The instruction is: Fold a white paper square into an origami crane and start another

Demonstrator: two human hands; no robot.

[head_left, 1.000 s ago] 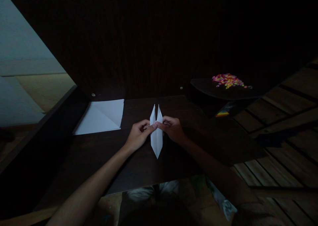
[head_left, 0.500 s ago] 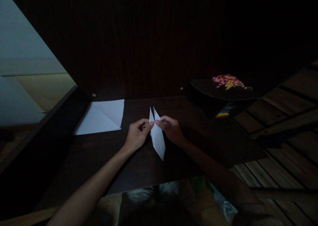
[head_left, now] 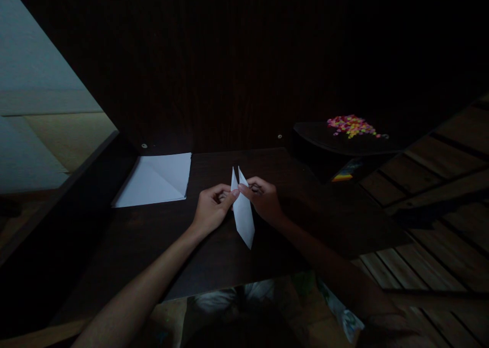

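Both hands are closed in a pinch on one object: the left hand (head_left: 211, 205) and the right hand (head_left: 266, 199) each press a thumb on the near face of a folded white paper (head_left: 244, 218), with the other fingers curled behind it. How tightly they press cannot be told. The folded paper is between the hands, over the middle of the dark table (head_left: 206, 259), its split end pointing away from the person and its single point slanting towards the right arm. Whether that lower point touches the table cannot be determined.

Handling assessment: the piece is judged very light, fairly stiff along its layered body and weaker at the two slim tips, which could bend or crumple under a careless finger. Slipping appears a minor risk. The sound place to grip is the body's side edges just below the split, where the thumbs are; the tips are best left unpinched.

Count: two hands; one folded paper, with two tips at the far end and one at the near end; one stack of white sheets (head_left: 155, 182) at the table's left, sheets not countable; one shelf (head_left: 317, 138) at the right; one heap of small coloured pieces (head_left: 351, 126) on it, too many to count.
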